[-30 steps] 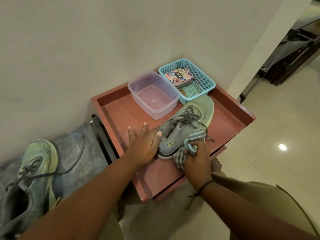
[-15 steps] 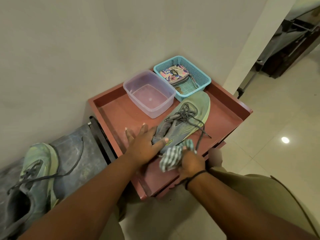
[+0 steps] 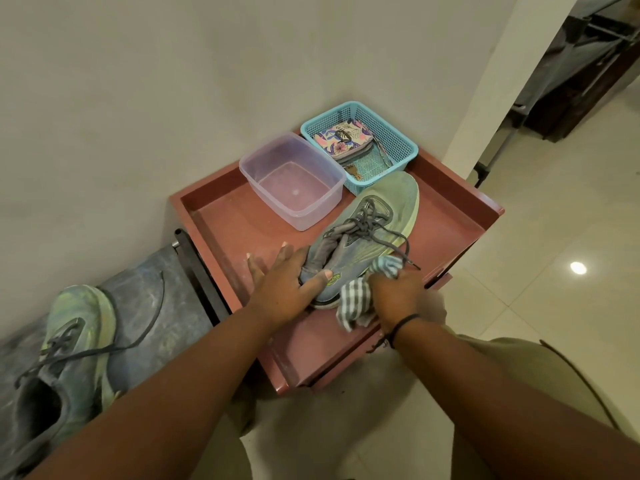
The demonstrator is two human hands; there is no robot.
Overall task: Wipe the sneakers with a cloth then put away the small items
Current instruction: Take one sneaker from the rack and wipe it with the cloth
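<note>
A grey-green mesh sneaker w/ pale green sole is seen lying on a red-brown tray, toe toward the far basket, heel toward the person; upper looks dusty and worn, dark laces loose, one lace end trailing over the sole edge. Heel is gripped by the left hand: thumb curled over the heel side next to a small yellow-green logo, not legible; fingers spread on the heel's far side, tips partly hidden. A striped grey/white cloth, soft and crumpled, is bunched in the right hand, fingers curled round it, and is pressed against the sneaker's near side by the sole; a dark band is worn at that wrist. Tray is rectangular w/ raised rim, surface matt and scuffed, near corner partly covered by the arms. A clear purplish plastic tub, rounded corners, stands behind the sneaker, just beside a turquoise lattice basket. In the basket a floral-print pouch is seen, w/ what appear to be keys beneath it; detail too small to confirm. A 2nd sneaker, same type, lies well apart to the left on a mottled blue-grey surface, heel partly cut off by the frame edge. Floor is glossy pale tile.
</note>
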